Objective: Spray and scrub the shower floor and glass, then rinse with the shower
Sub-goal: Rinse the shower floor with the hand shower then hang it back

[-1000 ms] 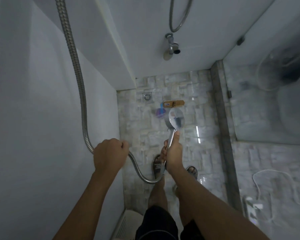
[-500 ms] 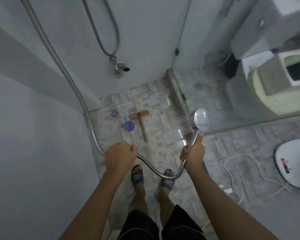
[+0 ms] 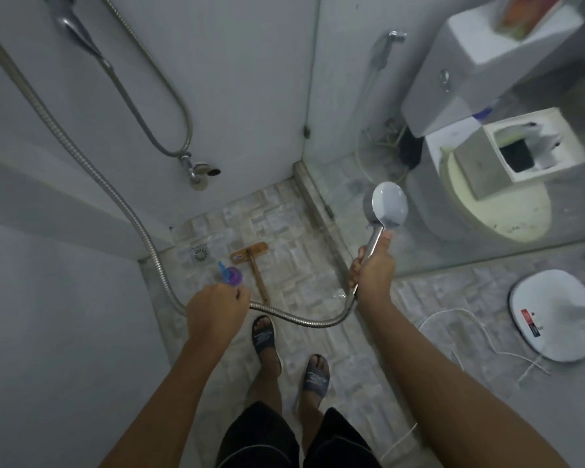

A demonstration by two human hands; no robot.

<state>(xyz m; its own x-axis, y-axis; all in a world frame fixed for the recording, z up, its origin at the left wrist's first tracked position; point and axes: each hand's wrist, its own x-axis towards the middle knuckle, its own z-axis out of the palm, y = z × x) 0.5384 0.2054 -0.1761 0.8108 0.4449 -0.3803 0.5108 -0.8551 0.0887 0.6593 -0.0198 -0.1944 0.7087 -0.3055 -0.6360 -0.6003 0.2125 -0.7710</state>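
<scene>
The person stands in a tiled shower stall, looking down at both bare arms. The right hand [image 3: 374, 270] is wrapped around the chrome handle of the shower head [image 3: 389, 206], fingers closed on it with the thumb lying up along the handle. The round head is raised up and to the right, close to the glass panel [image 3: 453, 258] that divides the stall from the toilet [image 3: 493, 204]. Whether water is coming out cannot be told.

The left hand [image 3: 217, 310] is closed in a fist around the metal shower hose [image 3: 81, 157], which runs down from the upper left along the wall, passes through the fist, then sags in a loop to the base of the handle in the right hand.

On the shower floor [image 3: 284, 238], a wooden-handled scrub brush [image 3: 252, 261] lies flat, its head toward the back wall. Just left of it stands a purple spray bottle [image 3: 232, 274] with a blue nozzle, partly behind the left hand, and a square floor drain [image 3: 200, 254] sits near the corner. A wall tap [image 3: 196, 170] projects from the back wall, with a second hose looping above it.

Both feet, in dark slide sandals [image 3: 264, 336], rest on the floor tiles. Outside the glass, a white fan base [image 3: 554, 315] stands on the floor with a white cord [image 3: 460, 319] trailing beside it.
</scene>
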